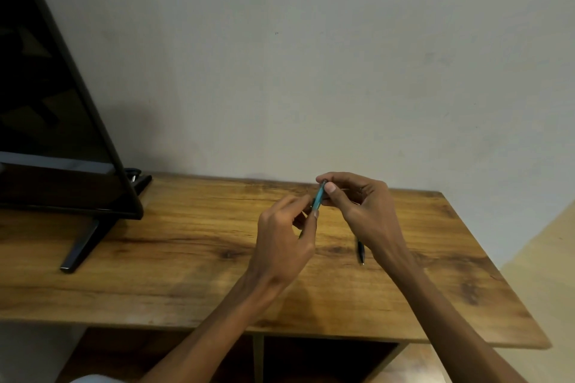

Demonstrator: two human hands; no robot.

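Observation:
A slim teal pen (318, 198) is held in the air above the wooden table (186, 258), tilted with its top end away from me. My left hand (286, 242) pinches its lower end between thumb and fingers. My right hand (361, 205) pinches the upper end with thumb and forefinger. A second, dark pen (360, 251) lies flat on the table just under my right wrist, its tip pointing toward me.
A black flat screen (56, 109) stands on its foot (81, 242) at the table's left end, with a dark cable bundle (137, 177) behind it. A pale wall rises right behind the table. Open shelf compartments (326, 361) show under the tabletop.

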